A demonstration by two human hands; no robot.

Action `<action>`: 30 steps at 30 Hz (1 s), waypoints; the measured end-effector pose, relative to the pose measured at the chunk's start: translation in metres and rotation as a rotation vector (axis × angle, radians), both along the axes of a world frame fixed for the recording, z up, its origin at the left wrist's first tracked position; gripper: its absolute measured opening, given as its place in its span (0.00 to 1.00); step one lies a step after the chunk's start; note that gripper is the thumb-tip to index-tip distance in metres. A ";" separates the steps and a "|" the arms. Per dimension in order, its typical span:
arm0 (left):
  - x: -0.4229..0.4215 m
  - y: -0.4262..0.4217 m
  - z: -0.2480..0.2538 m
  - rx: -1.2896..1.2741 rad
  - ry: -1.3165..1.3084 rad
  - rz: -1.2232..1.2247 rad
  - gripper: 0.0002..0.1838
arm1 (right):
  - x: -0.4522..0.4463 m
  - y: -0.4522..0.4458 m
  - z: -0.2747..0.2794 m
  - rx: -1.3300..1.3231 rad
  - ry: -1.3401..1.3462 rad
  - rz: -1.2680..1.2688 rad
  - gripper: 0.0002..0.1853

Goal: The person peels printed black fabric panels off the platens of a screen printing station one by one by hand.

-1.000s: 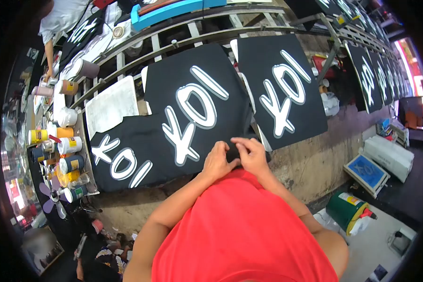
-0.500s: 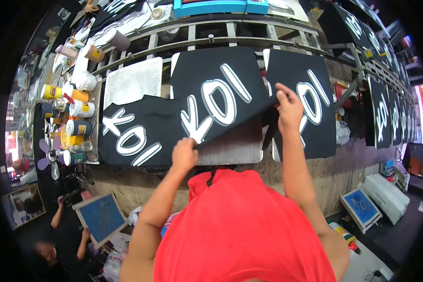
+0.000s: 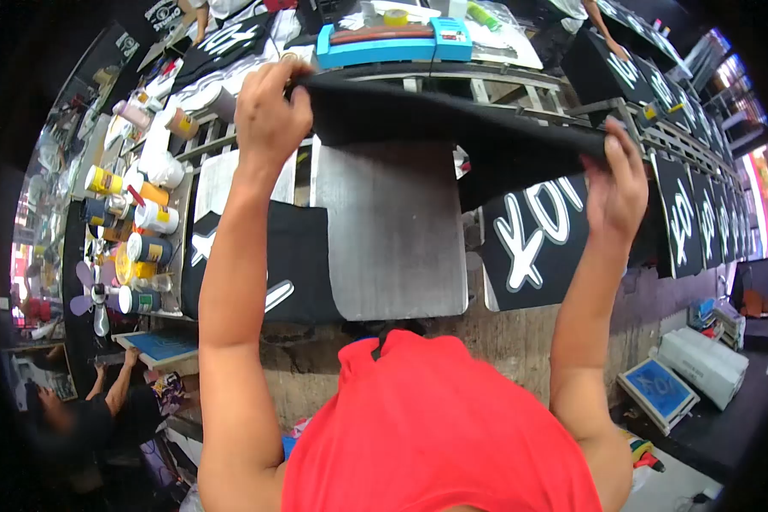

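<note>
A black fabric piece point(image 3: 392, 111) is stretched in the air between my two hands. My left hand point(image 3: 273, 111) pinches its left corner, far over the table. My right hand point(image 3: 614, 183) grips its other end at the right. Below the cloth lies a bare grey printing board point(image 3: 397, 247). Left of that board, a black fabric piece with white lettering point(image 3: 307, 256) lies partly behind my left forearm. To the right, another black printed piece point(image 3: 520, 247) rests on its board, partly covered by the raised cloth.
Paint tubs point(image 3: 155, 218) crowd the left side. Beyond the rail stands a blue machine point(image 3: 392, 43). More printed black pieces point(image 3: 681, 218) line the right. A co-worker point(image 3: 77, 427) at lower left holds a blue screen frame point(image 3: 158, 346); other people's hands show at the far side.
The black fabric piece has come up off the middle board, baring it. Both my hands have moved away from me and farther apart. The co-worker's screen frame has shifted up and left.
</note>
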State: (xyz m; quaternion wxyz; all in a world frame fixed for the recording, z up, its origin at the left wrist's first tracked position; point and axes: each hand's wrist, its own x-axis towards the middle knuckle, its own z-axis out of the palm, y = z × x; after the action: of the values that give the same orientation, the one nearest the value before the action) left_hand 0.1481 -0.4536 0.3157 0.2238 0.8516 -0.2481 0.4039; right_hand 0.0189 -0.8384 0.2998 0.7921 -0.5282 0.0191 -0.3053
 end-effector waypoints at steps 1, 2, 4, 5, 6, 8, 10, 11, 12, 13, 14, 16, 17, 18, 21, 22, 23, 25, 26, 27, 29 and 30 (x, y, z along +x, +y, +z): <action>-0.015 0.001 0.000 0.010 0.025 0.021 0.11 | -0.021 0.002 -0.007 -0.043 0.017 -0.018 0.14; -0.025 0.005 -0.004 0.028 0.007 -0.058 0.13 | -0.044 0.009 -0.013 -0.062 0.003 -0.031 0.14; -0.055 0.009 -0.005 0.001 0.050 -0.095 0.16 | -0.085 0.015 -0.032 -0.112 0.066 -0.074 0.13; -0.068 0.012 -0.002 0.005 0.006 -0.108 0.16 | -0.106 0.025 -0.035 -0.159 0.091 -0.096 0.12; -0.078 0.020 -0.003 -0.038 0.020 -0.102 0.17 | -0.129 0.034 -0.038 -0.100 0.099 -0.053 0.11; -0.101 0.037 0.002 -0.140 0.009 -0.082 0.18 | -0.170 0.059 -0.041 -0.150 0.035 -0.179 0.08; -0.129 0.057 0.003 -0.193 0.124 -0.045 0.19 | -0.209 0.071 -0.013 -0.554 0.063 0.176 0.07; -0.141 0.070 0.000 -0.202 0.209 -0.035 0.20 | -0.217 0.084 0.000 -0.650 0.206 0.328 0.08; -0.152 0.081 -0.013 -0.215 0.272 -0.019 0.21 | -0.225 0.099 0.008 -0.743 0.352 0.482 0.08; -0.157 0.099 -0.033 -0.173 0.276 -0.069 0.21 | -0.232 0.113 0.003 -0.758 0.442 0.598 0.09; -0.168 0.116 -0.048 -0.089 0.394 -0.021 0.20 | -0.241 0.126 -0.012 -0.781 0.472 0.672 0.09; -0.190 0.161 -0.101 -0.026 0.556 0.057 0.18 | -0.253 0.156 -0.025 -0.799 0.510 0.743 0.08; -0.204 0.180 -0.118 -0.051 0.584 0.093 0.19 | -0.257 0.173 -0.026 -0.710 0.558 0.892 0.09; -0.217 0.196 -0.127 -0.112 0.670 0.147 0.18 | -0.261 0.191 -0.027 -0.614 0.606 1.037 0.09; -0.243 0.245 -0.173 -0.324 0.907 0.213 0.15 | -0.268 0.239 -0.041 -0.604 0.582 1.002 0.09; -0.249 0.254 -0.181 -0.402 1.005 0.229 0.14 | -0.266 0.254 -0.041 -0.672 0.648 1.033 0.10; -0.254 0.279 -0.221 -0.405 1.129 0.207 0.16 | -0.267 0.269 -0.043 -0.676 0.657 1.040 0.10; -0.263 0.291 -0.257 -0.889 1.356 0.162 0.16 | -0.269 0.291 -0.048 -0.697 0.754 1.052 0.11; -0.268 0.298 -0.276 -1.180 1.432 0.116 0.14 | -0.272 0.300 -0.050 -0.682 0.863 1.062 0.12; -0.272 0.293 -0.266 -1.473 1.458 0.036 0.13 | -0.276 0.308 -0.049 -0.690 0.872 1.065 0.12; -0.267 0.290 -0.267 -1.846 1.413 0.037 0.13 | -0.284 0.323 -0.048 -0.692 1.085 1.006 0.12; -0.264 0.294 -0.275 -1.939 1.402 0.081 0.15 | -0.290 0.329 -0.052 -0.701 1.086 1.004 0.12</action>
State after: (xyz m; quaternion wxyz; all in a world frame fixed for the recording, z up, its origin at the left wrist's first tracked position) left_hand -0.1157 -0.1600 0.0407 0.8462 0.3703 0.3629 -0.1226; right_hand -0.2713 -0.5093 0.2479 0.5036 -0.7652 0.0649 0.3959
